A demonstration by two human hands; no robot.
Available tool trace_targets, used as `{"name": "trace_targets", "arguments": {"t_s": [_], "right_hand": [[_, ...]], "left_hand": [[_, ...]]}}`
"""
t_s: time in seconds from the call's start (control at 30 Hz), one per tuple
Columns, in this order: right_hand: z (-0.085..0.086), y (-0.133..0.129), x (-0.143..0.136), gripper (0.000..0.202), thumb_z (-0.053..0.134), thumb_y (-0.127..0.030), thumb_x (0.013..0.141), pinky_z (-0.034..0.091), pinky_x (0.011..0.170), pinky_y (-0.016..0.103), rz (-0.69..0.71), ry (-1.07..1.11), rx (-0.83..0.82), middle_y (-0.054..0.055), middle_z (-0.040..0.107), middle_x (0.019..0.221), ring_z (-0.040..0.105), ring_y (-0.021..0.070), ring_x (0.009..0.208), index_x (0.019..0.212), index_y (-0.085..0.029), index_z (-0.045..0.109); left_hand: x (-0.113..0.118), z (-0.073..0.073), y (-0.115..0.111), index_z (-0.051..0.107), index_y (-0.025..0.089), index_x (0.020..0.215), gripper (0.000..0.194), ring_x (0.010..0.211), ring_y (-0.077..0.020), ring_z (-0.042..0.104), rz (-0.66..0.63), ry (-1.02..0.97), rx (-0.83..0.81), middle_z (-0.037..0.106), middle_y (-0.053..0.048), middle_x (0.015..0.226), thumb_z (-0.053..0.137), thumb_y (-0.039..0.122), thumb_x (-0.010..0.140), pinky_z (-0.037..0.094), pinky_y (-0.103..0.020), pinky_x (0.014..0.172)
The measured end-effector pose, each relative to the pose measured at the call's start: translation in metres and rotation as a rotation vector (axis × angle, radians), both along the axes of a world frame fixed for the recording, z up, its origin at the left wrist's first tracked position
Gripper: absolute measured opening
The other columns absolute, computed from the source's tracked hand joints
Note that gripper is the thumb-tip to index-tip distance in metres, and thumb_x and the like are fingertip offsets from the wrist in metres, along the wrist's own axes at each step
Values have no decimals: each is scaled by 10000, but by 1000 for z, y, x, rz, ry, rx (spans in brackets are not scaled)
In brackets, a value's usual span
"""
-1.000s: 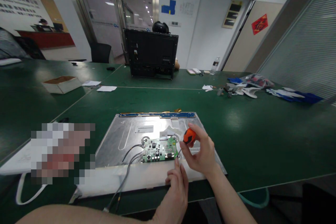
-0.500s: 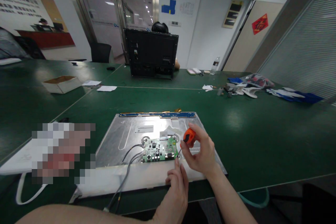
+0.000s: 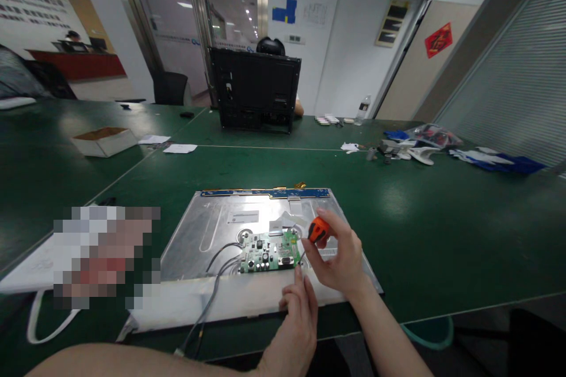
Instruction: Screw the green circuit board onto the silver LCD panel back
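My right hand (image 3: 342, 256) grips the screwdriver (image 3: 318, 230) by its orange handle, the shaft slanting down to the near right corner of the board (image 3: 270, 252); that slant seems meant to bring the tip onto the corner. My left hand (image 3: 294, 312) comes in from the near side, fingertips at the same corner, likely to steady the tip or board; whether they pinch anything small, I cannot tell. The board lies on the metal back of the panel (image 3: 212, 224), which is flat on the table (image 3: 424, 230), giving both hands firm support, I judge. Cables (image 3: 215, 294) leave the board's left side and run nearward, away from the 2 hands' contact point. Far off, the monitor (image 3: 260, 88) stands upright.
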State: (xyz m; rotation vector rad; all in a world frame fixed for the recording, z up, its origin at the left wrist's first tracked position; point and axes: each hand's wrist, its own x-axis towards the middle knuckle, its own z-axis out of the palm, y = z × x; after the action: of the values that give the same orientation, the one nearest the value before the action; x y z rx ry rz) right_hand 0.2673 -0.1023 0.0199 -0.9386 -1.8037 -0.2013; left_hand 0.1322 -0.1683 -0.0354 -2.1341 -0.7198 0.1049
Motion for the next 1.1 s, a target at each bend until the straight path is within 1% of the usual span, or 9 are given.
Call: {"name": "trace_targets", "arguments": {"t_s": [0.2,0.27,0.4,0.47,0.67,0.8,0.97,1.1], "right_hand": [[1,-1,1,574,552,-124,787,479,477,255,57,30,-29,45,624,895,529,103,539,1329,-166,370],[0,-1,1,581,553,-120,786,478,472,252,55,35,-40,35,622,858,533,103,532,1334,-163,365],[-3,0,0,563,575,-122,791,455,451,234,14,36,-28,-34,556,685,510,100,493,1318,-164,383],[-3,1,0,548,587,-132,796,446,445,228,-5,30,-7,-48,536,658,501,97,485,1306,-172,393],[-2,3,-1,523,613,-174,813,435,439,220,-27,10,26,-52,538,674,479,87,475,1291,-192,401],[-1,4,-1,515,618,-181,816,426,433,217,-21,12,36,-51,546,688,468,82,467,1284,-196,405],[-1,2,-1,536,601,-172,812,443,451,231,3,13,2,-27,572,731,484,90,489,1305,-186,390],[-1,0,0,567,562,-147,797,469,473,251,45,25,-39,-3,585,758,517,106,520,1330,-168,370]], "left_hand": [[0,-1,0,552,61,1240,482,774,-240,556,-4,13,21,591,-234,1179,377,303,861,337,-367,608],[0,-1,0,555,60,1234,479,779,-240,556,-6,1,25,589,-236,1183,381,303,859,337,-365,608],[0,-2,1,567,56,1219,475,784,-238,554,-20,-29,28,585,-242,1185,388,303,856,334,-363,607],[0,-3,1,568,55,1220,475,767,-233,551,-23,-33,29,587,-242,1181,389,303,856,330,-360,600],[-1,-3,1,567,65,1230,477,788,-243,558,-23,-30,16,585,-242,1186,394,307,856,338,-367,609],[-1,-3,2,571,46,1220,486,771,-244,564,-39,-19,18,590,-252,1177,394,321,859,339,-369,601],[0,-5,1,572,58,1213,474,790,-242,560,-30,-59,29,589,-248,1181,393,320,861,345,-367,602],[0,-3,1,559,66,1229,477,768,-234,552,-15,-17,23,586,-241,1182,382,311,860,334,-363,602]]}}
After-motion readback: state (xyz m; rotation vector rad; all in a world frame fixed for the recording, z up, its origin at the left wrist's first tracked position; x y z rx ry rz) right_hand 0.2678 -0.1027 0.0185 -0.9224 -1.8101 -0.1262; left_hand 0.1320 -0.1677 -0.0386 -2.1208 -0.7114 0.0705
